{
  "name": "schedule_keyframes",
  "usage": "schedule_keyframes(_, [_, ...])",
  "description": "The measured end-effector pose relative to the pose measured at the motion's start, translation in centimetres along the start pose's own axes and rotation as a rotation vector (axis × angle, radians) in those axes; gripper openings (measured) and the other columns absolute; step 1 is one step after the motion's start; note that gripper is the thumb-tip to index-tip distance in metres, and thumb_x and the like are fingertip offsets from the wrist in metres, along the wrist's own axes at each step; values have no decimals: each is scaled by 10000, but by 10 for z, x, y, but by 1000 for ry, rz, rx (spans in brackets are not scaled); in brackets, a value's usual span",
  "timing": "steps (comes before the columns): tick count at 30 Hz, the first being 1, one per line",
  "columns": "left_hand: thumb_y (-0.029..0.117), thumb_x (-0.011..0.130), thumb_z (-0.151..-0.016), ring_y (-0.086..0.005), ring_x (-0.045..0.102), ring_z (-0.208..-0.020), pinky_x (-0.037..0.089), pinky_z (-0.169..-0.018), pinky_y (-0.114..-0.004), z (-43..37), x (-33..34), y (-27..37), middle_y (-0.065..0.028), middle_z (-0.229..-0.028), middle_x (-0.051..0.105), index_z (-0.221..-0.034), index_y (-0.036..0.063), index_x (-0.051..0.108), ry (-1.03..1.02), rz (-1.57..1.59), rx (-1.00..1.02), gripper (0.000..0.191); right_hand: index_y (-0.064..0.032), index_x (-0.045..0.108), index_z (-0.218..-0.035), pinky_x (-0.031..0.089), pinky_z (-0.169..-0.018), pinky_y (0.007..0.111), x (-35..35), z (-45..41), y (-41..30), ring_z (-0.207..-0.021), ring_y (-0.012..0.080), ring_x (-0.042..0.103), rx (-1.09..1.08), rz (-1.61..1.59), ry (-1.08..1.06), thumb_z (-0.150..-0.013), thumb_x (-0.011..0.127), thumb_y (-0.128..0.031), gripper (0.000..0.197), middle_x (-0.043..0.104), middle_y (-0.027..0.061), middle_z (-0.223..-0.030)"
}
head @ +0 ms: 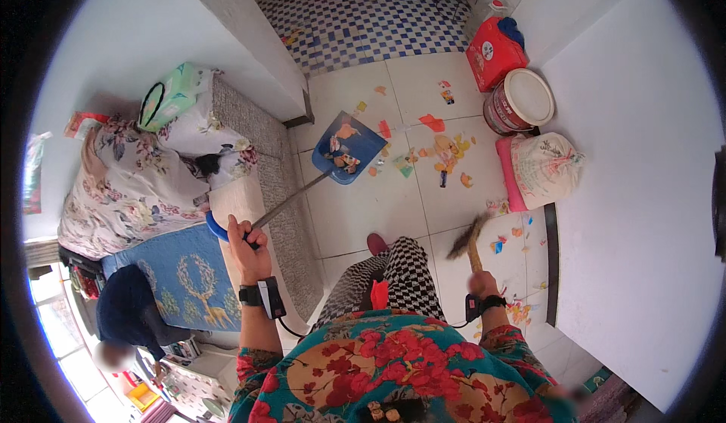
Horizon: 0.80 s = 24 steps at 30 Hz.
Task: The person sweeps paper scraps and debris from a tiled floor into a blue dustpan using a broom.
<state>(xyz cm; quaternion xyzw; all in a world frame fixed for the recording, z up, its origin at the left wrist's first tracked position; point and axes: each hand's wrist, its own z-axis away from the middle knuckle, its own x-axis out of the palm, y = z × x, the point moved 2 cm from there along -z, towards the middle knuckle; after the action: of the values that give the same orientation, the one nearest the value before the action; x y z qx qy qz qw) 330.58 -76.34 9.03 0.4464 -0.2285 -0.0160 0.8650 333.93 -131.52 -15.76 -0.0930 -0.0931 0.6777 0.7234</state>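
Note:
My left hand [251,256] is closed around the dark handle [292,199] of a blue dustpan [370,139]. The pan lies on the pale floor tiles, with wrappers and peel-like scraps inside it. A small broom [472,241] with dark bristles hangs from my right hand [482,284], which grips its short handle. Orange and yellow scraps [448,153] are scattered just right of the dustpan. More litter, including a blue wrapper [498,247], lies to the right of the broom. Whether the bristles touch the floor I cannot tell.
Along the right wall stand a tied white sack [547,170], a lidded bucket [519,102] and a red container [496,54]. A couch [283,219] with floral cloth [136,179] fills the left. A person [133,304] bends at lower left. Blue-white checked tiles [363,20] lie ahead.

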Motion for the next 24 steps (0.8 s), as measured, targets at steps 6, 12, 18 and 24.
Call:
schedule_keyframes(6, [327,528,-859,-59,314,-519,281,-459,-203,-23,14,13,30,-674,374,-687,113,407,-7,11,-25,300,-58,406,-558,334,-369,265,44,-80,-25,-399,120,404,-423,358,-102,-789,462,-102,241,406,30,-463])
schedule_keyframes(12, [327,530,-857,-63,311,-531,270,-475,-211,-66,70,5,34,-674,364,-690,112,410,-42,-40,-32,297,-85,421,-684,312,-308,233,116,-74,-145,-356,127,378,57,-172,-214,-757,506,-133,122,401,44,-485])
schedule_keyframes(18, [305,574,-830,-60,332,-523,276,-460,-202,-131,141,6,32,-651,390,-672,132,407,-76,-38,-27,287,-129,398,-945,337,-307,219,158,-33,-217,-393,110,402,-76,-212,-259,-795,512,-129,189,427,33,-579])
schedule_keyframes(24, [317,603,-802,-66,351,-507,296,-443,-216,-195,223,13,27,-648,394,-672,139,417,-48,-37,26,288,-127,406,-941,337,-308,221,168,-51,-269,-394,113,404,36,-38,-245,-773,468,-95,182,439,39,-576])
